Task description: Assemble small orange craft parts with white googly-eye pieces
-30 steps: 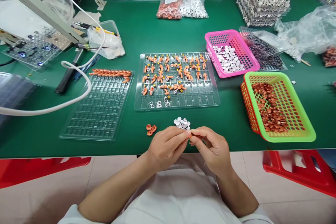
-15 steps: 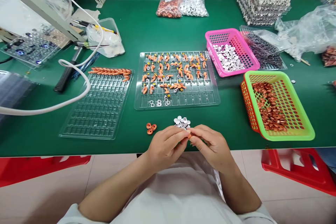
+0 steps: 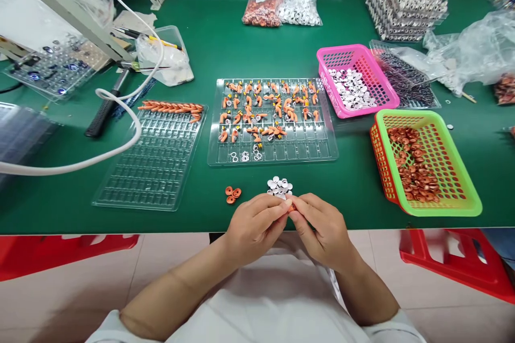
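Observation:
Both hands meet at the near edge of the green table. My left hand (image 3: 257,225) pinches a small orange cap (image 3: 292,207) between thumb and forefinger. From the other side my right hand (image 3: 322,230) has its thumb and fingertips closed on that same cap. Fingertips cover most of it. Just beyond the hands lies a small pile of white discs (image 3: 279,185). Several loose orange round caps (image 3: 232,193) rest to the left. Farther off, a clear compartment tray (image 3: 273,159) holds orange curved parts with pale rings and yellow bits.
A pink basket (image 3: 385,86) of white discs and a green basket (image 3: 466,182) of orange caps stand right. At left lie another clear tray (image 3: 140,171), a white cable (image 3: 132,123) and a hammer (image 3: 104,112). Bags (image 3: 262,8) and stacked trays (image 3: 406,5) sit behind.
The camera view has shifted slightly. Both hands stay together on the orange cap, with the right fingers moved a little around it; more of its orange surface shows.

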